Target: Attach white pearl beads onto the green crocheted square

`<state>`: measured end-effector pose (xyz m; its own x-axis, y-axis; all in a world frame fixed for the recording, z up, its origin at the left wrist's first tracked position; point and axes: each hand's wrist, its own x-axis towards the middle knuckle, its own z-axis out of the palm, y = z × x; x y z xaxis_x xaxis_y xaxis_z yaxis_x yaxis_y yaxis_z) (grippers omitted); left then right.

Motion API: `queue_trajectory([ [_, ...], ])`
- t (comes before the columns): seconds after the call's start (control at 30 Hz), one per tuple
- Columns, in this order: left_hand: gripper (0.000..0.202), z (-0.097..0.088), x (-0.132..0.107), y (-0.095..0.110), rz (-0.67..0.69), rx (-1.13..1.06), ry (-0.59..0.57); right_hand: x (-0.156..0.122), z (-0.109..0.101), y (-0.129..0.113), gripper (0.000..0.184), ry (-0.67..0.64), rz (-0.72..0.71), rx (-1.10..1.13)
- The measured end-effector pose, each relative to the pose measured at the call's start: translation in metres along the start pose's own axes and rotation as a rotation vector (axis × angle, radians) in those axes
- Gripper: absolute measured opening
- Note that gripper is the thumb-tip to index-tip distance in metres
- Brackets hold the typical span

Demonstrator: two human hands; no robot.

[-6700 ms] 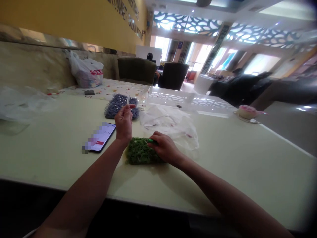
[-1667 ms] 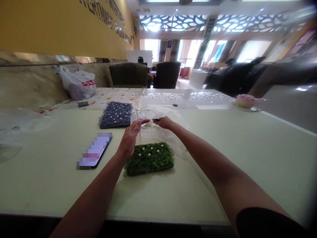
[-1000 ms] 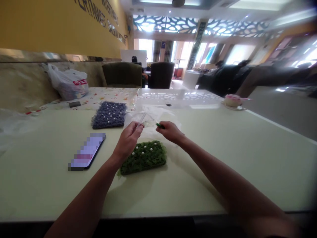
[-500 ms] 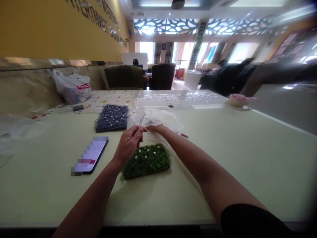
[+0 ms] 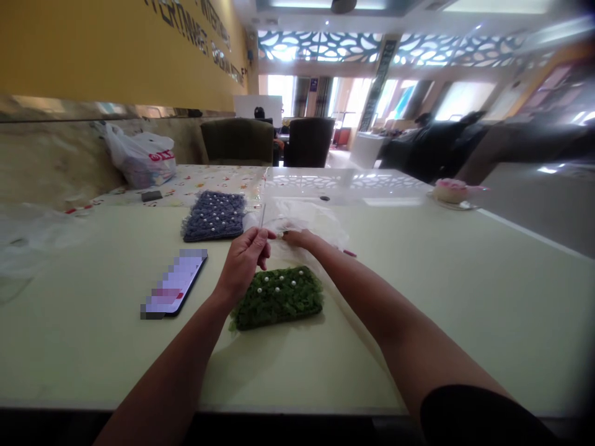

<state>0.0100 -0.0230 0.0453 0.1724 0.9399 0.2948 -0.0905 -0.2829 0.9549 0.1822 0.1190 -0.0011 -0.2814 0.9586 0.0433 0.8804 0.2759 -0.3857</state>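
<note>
Clear stick [image 5: 263, 217] stands upright over the table [image 5: 441, 279], pinched in the left hand [image 5: 244, 260]. The right hand [image 5: 297, 238] touches a plastic bag [image 5: 320, 218] beyond a green beaded pad [image 5: 277, 297]; its grip cannot be made out.

Right: worktop [image 5: 465, 279] bare, open passage.
Near edge: bare up to green mat [image 5: 277, 297].
Left: phone [image 5: 175, 291]; beyond it, seemingly clear plastic [image 5: 23, 238].
Far: purple mat [image 5: 214, 215] and bag [image 5: 309, 217] block.

A thin clear stick [image 5: 263, 215] stands nearly upright, its lower end pinched in the left hand [image 5: 242, 263]. Just behind it lies a crumpled clear bag [image 5: 309, 215]. A green pad [image 5: 277, 298] dotted with white pearls lies flat nearer.
</note>
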Motion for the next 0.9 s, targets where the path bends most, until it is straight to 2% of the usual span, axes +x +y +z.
queue_trajectory([
  [0.13,0.029,-0.001,0.001,0.001,-0.033,-0.074,0.034,-0.024,-0.019,-0.005,0.019,0.019,0.054,0.195],
  [0.2,0.027,0.001,-0.001,0.002,-0.081,-0.15,0.044,-0.048,-0.03,-0.005,0.014,-0.006,0.066,0.308],
  [0.3,0.022,0.01,-0.005,0.004,-0.211,-0.329,0.042,-0.094,-0.044,-0.007,0.019,-0.102,0.033,0.485],
  [0.33,0.02,0.015,-0.008,0.005,-0.267,-0.395,0.059,-0.11,-0.047,-0.01,0.022,-0.141,0.013,0.584],
  [0.4,0.018,0.026,-0.014,0.005,-0.381,-0.527,0.117,-0.139,-0.05,-0.019,0.025,-0.226,-0.013,0.978],
  [0.47,0.02,0.037,-0.02,0.005,-0.487,-0.657,0.134,-0.16,-0.048,-0.034,0.026,-0.162,-0.015,1.182],
  [0.5,0.023,0.042,-0.023,0.005,-0.528,-0.722,0.123,-0.168,-0.045,-0.042,0.023,-0.087,-0.033,1.193],
  [0.6,0.031,0.052,-0.03,0.008,-0.588,-0.863,0.114,-0.178,-0.029,-0.062,0.008,0.151,-0.16,0.985],
  [0.7,0.033,0.054,-0.032,0.012,-0.621,-0.926,0.189,-0.179,-0.015,-0.07,0.007,0.295,-0.232,0.835],
  [0.8,0.03,0.053,-0.032,0.012,-0.629,-0.963,0.243,-0.179,-0.012,-0.07,0.012,0.313,-0.172,1.109],
  [0.9,0.025,0.052,-0.032,0.009,-0.59,-0.949,0.277,-0.181,-0.016,-0.068,0.019,0.244,-0.025,1.487],
])
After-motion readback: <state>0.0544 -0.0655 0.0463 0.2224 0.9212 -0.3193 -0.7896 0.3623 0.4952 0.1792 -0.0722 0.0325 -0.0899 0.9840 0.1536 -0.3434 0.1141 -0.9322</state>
